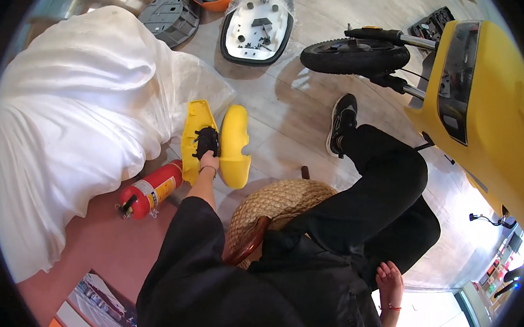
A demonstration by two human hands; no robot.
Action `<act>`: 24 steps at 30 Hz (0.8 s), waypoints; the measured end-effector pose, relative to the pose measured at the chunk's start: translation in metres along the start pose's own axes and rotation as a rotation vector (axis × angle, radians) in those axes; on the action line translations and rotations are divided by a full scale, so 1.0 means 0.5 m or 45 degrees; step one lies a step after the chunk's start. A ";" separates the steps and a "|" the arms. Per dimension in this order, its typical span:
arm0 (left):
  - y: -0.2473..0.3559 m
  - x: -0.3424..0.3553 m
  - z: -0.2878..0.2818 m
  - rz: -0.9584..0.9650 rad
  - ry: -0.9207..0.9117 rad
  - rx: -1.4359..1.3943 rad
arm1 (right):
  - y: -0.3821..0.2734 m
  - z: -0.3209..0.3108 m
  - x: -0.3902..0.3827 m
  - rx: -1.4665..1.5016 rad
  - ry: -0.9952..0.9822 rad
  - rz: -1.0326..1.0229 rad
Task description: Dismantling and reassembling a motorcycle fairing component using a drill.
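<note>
The left hand (209, 161) had its fingers clamped on the black part (206, 141) over the yellow panel (196, 115); the right hand (389, 282), fingers loosely curled, was empty; a slack grip could have dropped the part, scratching the yellow fender (234, 147) just beside.

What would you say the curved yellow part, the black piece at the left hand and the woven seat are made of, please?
Curved yellow part: probably plastic, smooth with a soft sheen.
Black piece at the left hand: possibly dull plastic, from its small projections; metal isn't excluded.
Woven seat: matt plant fibre or a synthetic imitation, from its tan braided strands.
</note>
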State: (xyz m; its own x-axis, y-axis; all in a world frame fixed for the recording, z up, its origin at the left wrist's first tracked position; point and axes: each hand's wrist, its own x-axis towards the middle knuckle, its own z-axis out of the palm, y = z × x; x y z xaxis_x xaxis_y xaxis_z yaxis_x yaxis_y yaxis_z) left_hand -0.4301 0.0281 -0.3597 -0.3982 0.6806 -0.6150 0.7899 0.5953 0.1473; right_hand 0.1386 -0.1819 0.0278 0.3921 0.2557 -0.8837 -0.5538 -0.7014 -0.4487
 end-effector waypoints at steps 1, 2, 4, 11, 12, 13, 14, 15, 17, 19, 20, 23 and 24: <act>-0.010 0.000 0.007 0.006 0.006 0.000 | 0.000 0.006 -0.002 0.007 -0.003 -0.005; -0.019 0.001 0.011 -0.001 0.019 -0.099 | 0.000 0.016 -0.005 0.033 0.022 -0.004; -0.002 -0.018 0.001 0.018 0.000 -0.182 | 0.001 0.019 -0.005 0.067 0.026 -0.015; 0.086 -0.115 -0.043 0.246 -0.163 -0.050 | 0.016 -0.032 -0.002 0.144 0.001 -0.103; 0.068 -0.117 -0.043 0.367 -0.145 0.017 | 0.020 -0.040 -0.002 0.177 -0.020 -0.102; 0.064 -0.120 -0.036 0.388 -0.124 0.026 | 0.028 -0.051 -0.003 0.213 -0.029 -0.106; 0.066 -0.124 -0.030 0.452 -0.165 0.087 | 0.037 -0.064 -0.002 0.243 -0.039 -0.120; 0.084 -0.128 -0.021 0.527 -0.213 0.149 | 0.048 -0.082 0.000 0.299 -0.049 -0.124; 0.164 -0.161 -0.016 0.541 -0.328 0.144 | 0.071 -0.121 -0.001 0.403 -0.045 -0.156; 0.237 -0.201 -0.025 0.695 -0.359 0.147 | 0.102 -0.151 0.000 0.550 0.012 -0.163; 0.269 -0.215 -0.028 0.797 -0.407 0.136 | 0.118 -0.168 0.002 0.603 0.016 -0.186; 0.338 -0.220 -0.038 0.891 -0.469 -0.023 | 0.176 -0.224 0.020 0.795 0.067 -0.192; 0.372 -0.230 -0.044 0.898 -0.495 -0.056 | 0.205 -0.249 0.035 0.823 0.090 -0.178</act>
State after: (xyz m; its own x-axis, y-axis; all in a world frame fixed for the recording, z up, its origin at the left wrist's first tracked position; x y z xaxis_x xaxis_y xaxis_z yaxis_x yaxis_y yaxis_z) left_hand -0.2476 0.0700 -0.2447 0.3844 0.7100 -0.5900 0.7725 0.1026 0.6267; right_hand 0.1801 -0.3324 -0.0171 0.5273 0.2558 -0.8102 -0.8147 -0.1185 -0.5677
